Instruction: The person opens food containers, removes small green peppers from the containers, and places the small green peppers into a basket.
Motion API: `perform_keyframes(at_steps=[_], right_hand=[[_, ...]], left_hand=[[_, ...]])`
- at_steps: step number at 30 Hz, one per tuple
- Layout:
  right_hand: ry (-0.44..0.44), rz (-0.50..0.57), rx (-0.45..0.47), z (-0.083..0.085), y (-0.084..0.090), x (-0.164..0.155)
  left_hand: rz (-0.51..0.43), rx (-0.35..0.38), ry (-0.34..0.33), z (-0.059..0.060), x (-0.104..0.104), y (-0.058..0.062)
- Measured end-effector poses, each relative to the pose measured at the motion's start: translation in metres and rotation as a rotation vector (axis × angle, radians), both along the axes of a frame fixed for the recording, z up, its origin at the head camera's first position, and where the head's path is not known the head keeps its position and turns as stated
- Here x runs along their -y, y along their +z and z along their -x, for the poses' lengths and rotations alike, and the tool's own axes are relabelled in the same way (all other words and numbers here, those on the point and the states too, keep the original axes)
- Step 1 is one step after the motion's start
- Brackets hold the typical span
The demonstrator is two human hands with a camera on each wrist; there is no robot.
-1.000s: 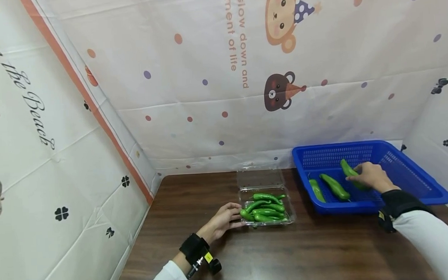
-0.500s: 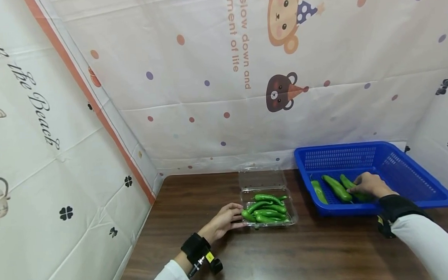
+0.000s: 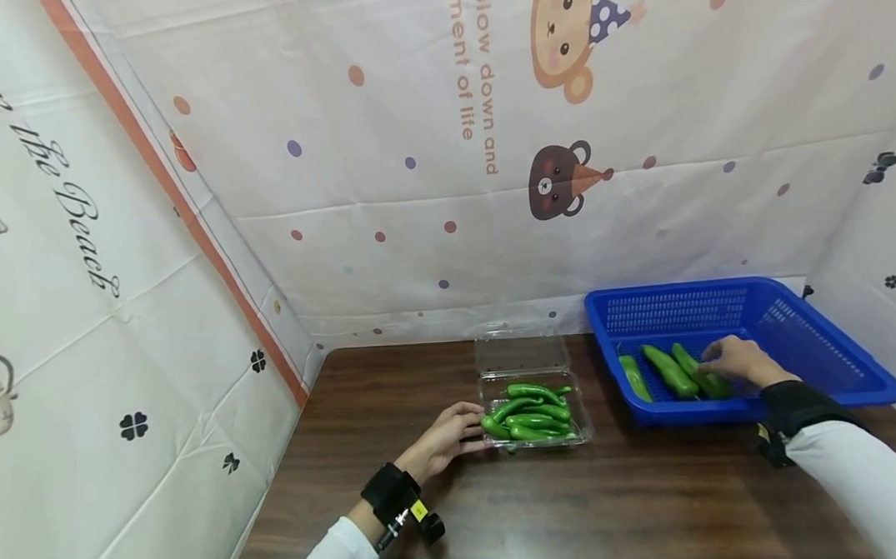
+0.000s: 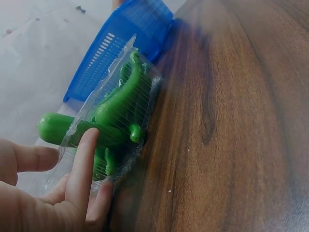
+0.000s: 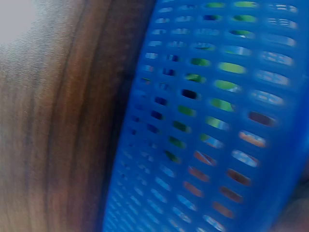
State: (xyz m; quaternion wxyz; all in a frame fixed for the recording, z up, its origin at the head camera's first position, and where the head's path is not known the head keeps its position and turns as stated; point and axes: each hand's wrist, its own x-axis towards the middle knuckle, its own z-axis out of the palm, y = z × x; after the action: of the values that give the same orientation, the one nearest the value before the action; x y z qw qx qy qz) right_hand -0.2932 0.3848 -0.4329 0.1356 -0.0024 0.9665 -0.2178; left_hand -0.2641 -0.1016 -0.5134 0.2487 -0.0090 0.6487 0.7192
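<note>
The right hand (image 3: 737, 360) is down inside the blue basket (image 3: 834, 348), fingers resting on the rightmost green pepper (image 3: 702, 375). A second ago that pepper was lifted off the basket floor with its far end pointing up; now it lies flat, just beside the middle pepper (image 3: 670, 371), with a third pepper (image 3: 633, 377) further to the hand's left. From the head view the fingers look loosely bent over the pepper, but I cannot tell whether they grip it or only touch it. The right wrist view gives only blurred basket mesh (image 5: 207, 125) with green showing through the holes.

The left hand (image 3: 447, 436) has not moved in that time. Its fingers lie fairly straight against the near-left wall of the clear clamshell box (image 3: 534, 392), whose lid is open behind it. Thin green chillies (image 3: 531, 413) fill the box just past the fingertips (image 4: 89, 140), one end poking out towards the thumb.

By my reckoning the pepper has been set back down rather than carried to the box, so it sits in the basket, under the right hand, well apart from the box on the wooden table (image 3: 503, 510).
</note>
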Motion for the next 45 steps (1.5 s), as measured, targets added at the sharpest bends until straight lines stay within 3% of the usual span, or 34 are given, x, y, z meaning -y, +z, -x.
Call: perform_keyframes(at_steps=[3, 7, 13, 19, 25, 30, 35, 45], right_hand=[[-0.005, -0.016, -0.088, -0.001, 0.012, 0.003], [-0.021, -0.024, -0.293, 0.001, 0.029, 0.013], [-0.028, 0.011, -0.526, 0.007, 0.059, 0.058], [0.027, 0.047, -0.624, 0.003, 0.084, 0.114], [0.152, 0.093, -0.692, -0.01, 0.09, 0.162], [0.224, 0.081, -0.726, -0.021, 0.082, 0.196], [0.27, 0.071, -0.687, -0.031, 0.061, 0.222], [0.368, 0.175, -0.548, -0.056, -0.01, 0.257]], left_hand=[[0.001, -0.001, 0.002, 0.0, 0.0, 0.0], [0.005, -0.005, 0.007, -0.001, 0.001, -0.001], [0.003, -0.009, 0.006, -0.001, 0.001, 0.0], [-0.001, -0.012, 0.001, 0.0, 0.0, 0.001], [0.0, -0.002, 0.003, 0.0, -0.001, 0.0], [-0.002, 0.002, 0.004, -0.001, -0.001, 0.0], [-0.01, -0.011, 0.0, -0.002, -0.001, -0.001], [-0.011, -0.01, 0.005, -0.001, -0.002, -0.002]])
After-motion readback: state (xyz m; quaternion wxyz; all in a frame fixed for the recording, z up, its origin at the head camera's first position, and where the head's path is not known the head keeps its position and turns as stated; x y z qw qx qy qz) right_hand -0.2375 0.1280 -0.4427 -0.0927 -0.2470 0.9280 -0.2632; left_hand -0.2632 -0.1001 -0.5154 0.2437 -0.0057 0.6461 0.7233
